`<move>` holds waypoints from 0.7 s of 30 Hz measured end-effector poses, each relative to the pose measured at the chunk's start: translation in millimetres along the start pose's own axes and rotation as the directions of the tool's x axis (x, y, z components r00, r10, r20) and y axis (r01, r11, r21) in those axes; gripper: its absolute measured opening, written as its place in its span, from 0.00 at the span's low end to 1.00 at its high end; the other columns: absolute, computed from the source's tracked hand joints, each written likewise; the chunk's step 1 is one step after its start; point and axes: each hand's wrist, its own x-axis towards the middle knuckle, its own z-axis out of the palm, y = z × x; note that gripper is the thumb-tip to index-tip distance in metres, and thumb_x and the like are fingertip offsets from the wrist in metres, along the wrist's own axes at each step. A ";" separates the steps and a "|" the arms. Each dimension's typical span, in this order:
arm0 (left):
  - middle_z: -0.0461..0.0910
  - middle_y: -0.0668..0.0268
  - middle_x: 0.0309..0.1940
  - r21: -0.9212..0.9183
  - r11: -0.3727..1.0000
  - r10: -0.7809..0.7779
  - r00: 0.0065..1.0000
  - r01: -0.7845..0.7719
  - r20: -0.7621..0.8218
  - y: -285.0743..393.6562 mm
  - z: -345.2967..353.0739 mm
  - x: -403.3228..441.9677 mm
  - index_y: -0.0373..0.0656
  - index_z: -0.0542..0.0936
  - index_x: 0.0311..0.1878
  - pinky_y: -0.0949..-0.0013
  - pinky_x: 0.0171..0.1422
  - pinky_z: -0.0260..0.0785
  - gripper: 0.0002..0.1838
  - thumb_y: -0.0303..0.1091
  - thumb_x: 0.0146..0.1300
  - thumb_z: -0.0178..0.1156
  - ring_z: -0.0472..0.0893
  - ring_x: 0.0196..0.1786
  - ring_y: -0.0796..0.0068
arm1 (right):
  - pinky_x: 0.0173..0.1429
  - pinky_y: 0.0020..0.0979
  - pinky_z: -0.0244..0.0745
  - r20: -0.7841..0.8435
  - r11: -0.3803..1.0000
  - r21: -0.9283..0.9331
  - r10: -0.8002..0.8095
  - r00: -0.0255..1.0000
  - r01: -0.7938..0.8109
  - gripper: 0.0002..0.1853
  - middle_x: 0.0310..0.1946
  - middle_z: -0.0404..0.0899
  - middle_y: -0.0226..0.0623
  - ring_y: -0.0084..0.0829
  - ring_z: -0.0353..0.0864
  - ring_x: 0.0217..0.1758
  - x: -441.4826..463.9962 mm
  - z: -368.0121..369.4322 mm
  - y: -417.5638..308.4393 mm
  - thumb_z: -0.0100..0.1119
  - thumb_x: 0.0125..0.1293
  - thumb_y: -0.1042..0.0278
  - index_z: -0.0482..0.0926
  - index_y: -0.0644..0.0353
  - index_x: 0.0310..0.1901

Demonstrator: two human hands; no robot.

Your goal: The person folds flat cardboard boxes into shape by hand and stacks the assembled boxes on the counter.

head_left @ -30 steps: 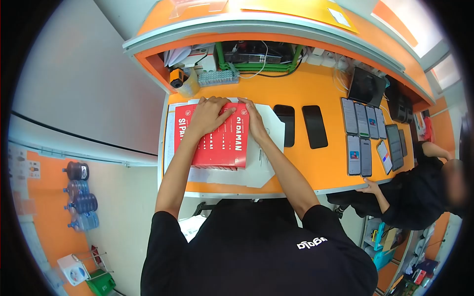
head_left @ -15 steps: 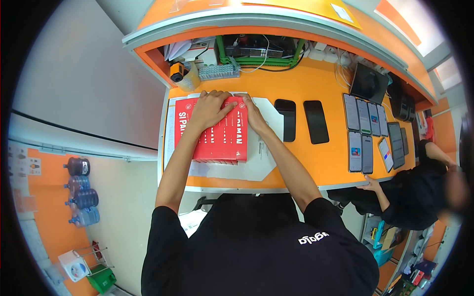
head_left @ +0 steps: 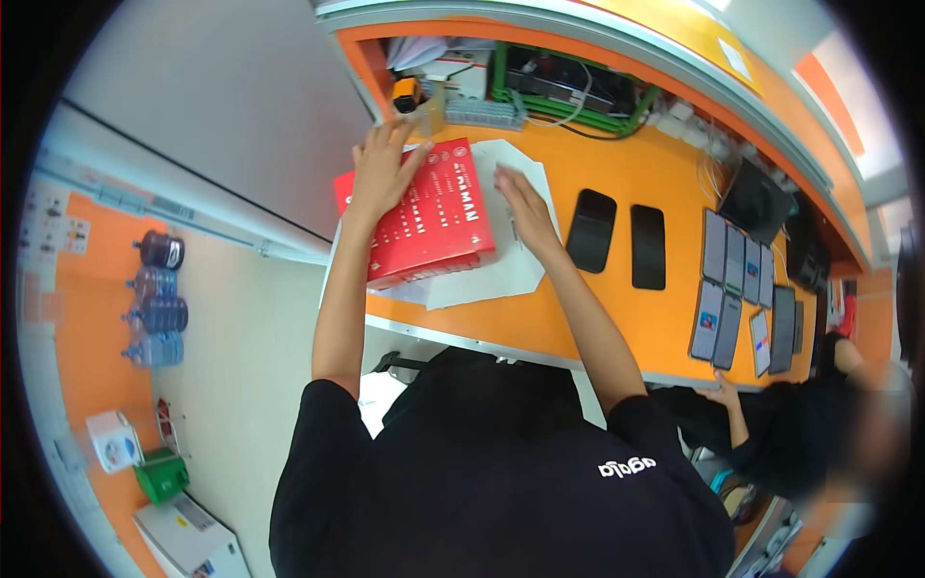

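A block of red boxes (head_left: pixel 438 217) with white lettering lies on the orange desk, set side by side. My left hand (head_left: pixel 385 173) rests on the left part of the boxes with its fingers spread toward their far edge. To the right of the boxes, my right hand (head_left: pixel 526 207) hovers with fingers stretched out, apart from them and holding nothing. Beneath the boxes and that hand lies a white sheet of paper (head_left: pixel 496 284). Two dark phones lie right of it: one phone (head_left: pixel 592 231) nearer my right hand, another phone (head_left: pixel 648 248) beyond.
Several phones (head_left: pixel 714 246) lie in rows at the desk's right, by a co-worker's hand (head_left: pixel 721 390). At the back stand a green rack (head_left: pixel 499 72), a tape roll (head_left: pixel 431 114) and a dark screen (head_left: pixel 756 200). Water jugs (head_left: pixel 159 313) stand on the floor at left.
My right hand has come off the boxes and moved right. The boxes have turned slightly and shifted left, with my left hand still on them. The camera view has also tilted.
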 end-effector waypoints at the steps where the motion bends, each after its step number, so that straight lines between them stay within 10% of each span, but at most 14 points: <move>1: 0.69 0.57 0.65 0.007 1.000 -0.021 1.000 0.021 -0.013 -3.7 -9.7 -10.9 0.45 0.72 0.64 0.49 0.65 0.57 0.28 0.54 0.69 0.51 0.66 0.67 0.57 | 0.73 0.34 0.56 0.126 0.998 -0.012 0.061 0.990 -0.060 0.30 0.67 0.67 0.43 0.35 0.67 0.69 -13.8 0.4 1.7 0.42 0.76 0.48 0.65 0.64 0.68; 3: 0.66 0.55 0.68 0.006 0.977 -0.203 0.945 0.211 -0.258 -10.4 -27.9 -37.2 0.46 0.67 0.68 0.48 0.71 0.53 0.31 0.55 0.69 0.52 0.63 0.70 0.53 | 0.67 0.30 0.63 0.101 0.983 0.171 0.046 0.994 -0.063 0.24 0.57 0.76 0.43 0.29 0.72 0.63 -44.0 15.5 -9.6 0.50 0.74 0.56 0.71 0.67 0.62; 6: 0.66 0.43 0.65 -0.142 0.796 -0.606 0.771 0.589 -0.196 -18.3 -16.6 -91.3 0.38 0.61 0.70 0.50 0.69 0.58 0.36 0.55 0.68 0.53 0.67 0.68 0.50 | 0.60 0.28 0.68 0.144 0.974 0.203 0.067 0.987 -0.096 0.21 0.50 0.80 0.38 0.24 0.75 0.54 -65.0 34.7 -10.9 0.53 0.73 0.57 0.75 0.67 0.57; 9: 0.75 0.40 0.55 -0.513 0.628 -0.650 0.757 0.586 0.068 -12.4 2.8 -115.0 0.35 0.59 0.70 0.56 0.59 0.70 0.36 0.51 0.70 0.54 0.79 0.56 0.52 | 0.53 0.27 0.71 0.183 0.984 0.128 0.096 0.978 -0.121 0.18 0.43 0.81 0.33 0.20 0.76 0.46 -69.3 44.5 12.2 0.55 0.73 0.58 0.78 0.67 0.51; 15: 0.83 0.47 0.39 -0.482 0.691 -0.572 0.815 0.539 0.091 -12.7 -8.0 -114.2 0.34 0.61 0.66 0.64 0.37 0.77 0.31 0.47 0.71 0.54 0.86 0.34 0.59 | 0.46 0.27 0.72 0.251 0.994 0.049 0.086 0.964 -0.101 0.19 0.35 0.81 0.33 0.20 0.75 0.40 -63.3 34.9 13.5 0.54 0.73 0.57 0.79 0.68 0.47; 21: 0.84 0.48 0.36 -0.518 0.705 -0.532 0.844 0.485 0.067 -21.0 -1.4 -116.3 0.34 0.61 0.65 0.63 0.37 0.78 0.30 0.48 0.71 0.53 0.87 0.34 0.59 | 0.45 0.27 0.71 0.245 0.987 0.112 0.084 0.966 -0.114 0.19 0.33 0.81 0.32 0.20 0.74 0.39 -61.0 34.3 19.5 0.54 0.73 0.56 0.80 0.68 0.45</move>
